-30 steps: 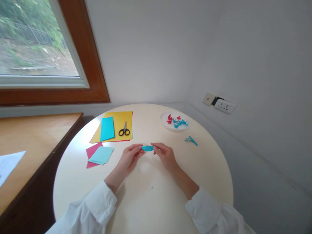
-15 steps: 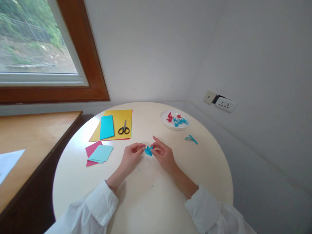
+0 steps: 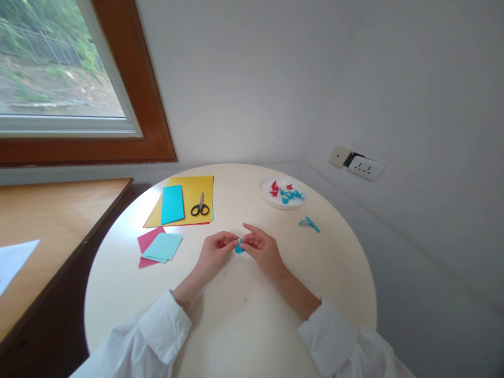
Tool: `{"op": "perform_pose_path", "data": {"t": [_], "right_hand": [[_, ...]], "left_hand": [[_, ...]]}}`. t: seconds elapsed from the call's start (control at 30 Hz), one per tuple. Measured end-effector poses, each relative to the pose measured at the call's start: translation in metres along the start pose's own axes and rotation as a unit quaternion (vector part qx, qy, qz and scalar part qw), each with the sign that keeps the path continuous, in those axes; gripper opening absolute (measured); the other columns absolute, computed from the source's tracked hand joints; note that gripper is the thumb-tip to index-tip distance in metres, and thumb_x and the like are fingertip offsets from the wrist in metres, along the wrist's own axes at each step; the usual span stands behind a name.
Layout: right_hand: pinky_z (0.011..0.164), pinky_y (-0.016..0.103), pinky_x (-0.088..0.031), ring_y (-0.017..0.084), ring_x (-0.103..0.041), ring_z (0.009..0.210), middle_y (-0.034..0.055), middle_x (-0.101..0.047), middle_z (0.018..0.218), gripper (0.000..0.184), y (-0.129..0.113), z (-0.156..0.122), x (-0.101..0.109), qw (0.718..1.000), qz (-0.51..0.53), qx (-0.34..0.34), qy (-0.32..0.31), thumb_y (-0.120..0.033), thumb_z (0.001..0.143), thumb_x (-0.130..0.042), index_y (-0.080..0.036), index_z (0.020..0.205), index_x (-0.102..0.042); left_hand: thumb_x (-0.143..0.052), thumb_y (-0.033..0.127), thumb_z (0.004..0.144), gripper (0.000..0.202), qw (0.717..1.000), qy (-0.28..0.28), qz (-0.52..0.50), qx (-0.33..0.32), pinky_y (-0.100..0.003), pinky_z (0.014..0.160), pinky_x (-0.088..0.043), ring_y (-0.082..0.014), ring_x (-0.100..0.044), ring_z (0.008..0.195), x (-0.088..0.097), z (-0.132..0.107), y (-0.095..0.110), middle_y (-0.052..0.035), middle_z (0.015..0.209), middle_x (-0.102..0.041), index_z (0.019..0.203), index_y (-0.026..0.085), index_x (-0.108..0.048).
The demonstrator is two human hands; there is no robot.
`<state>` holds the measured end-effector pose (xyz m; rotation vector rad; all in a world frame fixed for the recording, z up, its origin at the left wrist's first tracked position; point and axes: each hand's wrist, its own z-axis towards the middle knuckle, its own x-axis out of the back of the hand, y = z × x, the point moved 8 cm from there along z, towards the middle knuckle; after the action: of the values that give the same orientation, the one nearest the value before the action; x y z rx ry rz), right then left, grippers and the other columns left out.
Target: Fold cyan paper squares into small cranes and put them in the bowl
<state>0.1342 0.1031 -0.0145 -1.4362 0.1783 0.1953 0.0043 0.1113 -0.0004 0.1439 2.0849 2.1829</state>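
Note:
Both hands meet over the middle of the round cream table. My left hand and my right hand pinch a small folded blue paper piece between their fingertips, and most of it is hidden by the fingers. The right index finger sticks out to the left above the paper. White sleeves cover both forearms.
A white plate with several small red and blue folded papers sits at the back right, with a blue paper scrap beside it. Scissors lie on yellow sheets with a blue sheet. Light blue and pink papers lie left. A wooden ledge stands left.
The blue paper was stretched out between the hands, then got folded smaller. The hands have come closer together and now pinch it tightly.

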Motion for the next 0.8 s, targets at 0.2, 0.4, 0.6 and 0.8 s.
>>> {"op": "perform_pose_path", "data": {"t": [0.2, 0.4, 0.6, 0.8], "right_hand": [[0.070, 0.030, -0.054, 0.012, -0.063, 0.064, -0.0033, -0.064, 0.069, 0.056, 0.000, 0.000, 0.000, 1.000, -0.004, -0.013, 0.000, -0.023, 0.055, -0.076, -0.019, 0.108, -0.059], [0.069, 0.028, -0.053, 0.012, -0.062, 0.065, -0.0041, -0.062, 0.070, 0.063, -0.001, -0.002, -0.001, 1.000, -0.012, -0.003, -0.010, -0.021, 0.054, -0.076, -0.022, 0.113, -0.053], [0.067, 0.026, -0.051, 0.011, -0.060, 0.066, -0.0034, -0.060, 0.072, 0.053, -0.008, -0.002, -0.001, 0.999, -0.047, 0.019, 0.000, -0.022, 0.059, -0.072, -0.022, 0.108, -0.054], [0.064, 0.027, -0.050, 0.013, -0.060, 0.067, 0.0002, -0.061, 0.072, 0.026, -0.008, -0.001, 0.008, 0.992, -0.118, 0.023, 0.041, -0.030, 0.066, -0.066, -0.018, 0.088, -0.061]], "left_hand": [[-0.074, 0.031, 0.058, 0.020, 1.000, -0.003, -0.011, 0.012, -0.025, 0.059, -0.044, -0.0146, -0.059, 0.059, -0.001, 0.000, -0.001, -0.0048, 0.064, -0.068, 0.066, 0.014, -0.068], [-0.071, 0.029, 0.060, 0.018, 0.999, -0.038, -0.004, 0.020, -0.027, 0.063, -0.045, -0.0166, -0.061, 0.064, -0.006, 0.001, -0.003, -0.0063, 0.070, -0.071, 0.072, 0.015, -0.072], [-0.070, 0.029, 0.060, 0.016, 1.000, -0.015, -0.009, 0.025, -0.025, 0.059, -0.042, -0.0138, -0.057, 0.059, -0.004, 0.000, -0.002, -0.0036, 0.062, -0.066, 0.064, 0.014, -0.068], [-0.074, 0.033, 0.057, 0.025, 0.988, 0.046, -0.129, 0.073, -0.027, 0.066, -0.046, -0.0125, -0.058, 0.062, 0.009, 0.001, -0.012, -0.0033, 0.065, -0.065, 0.069, 0.012, -0.066]]}}
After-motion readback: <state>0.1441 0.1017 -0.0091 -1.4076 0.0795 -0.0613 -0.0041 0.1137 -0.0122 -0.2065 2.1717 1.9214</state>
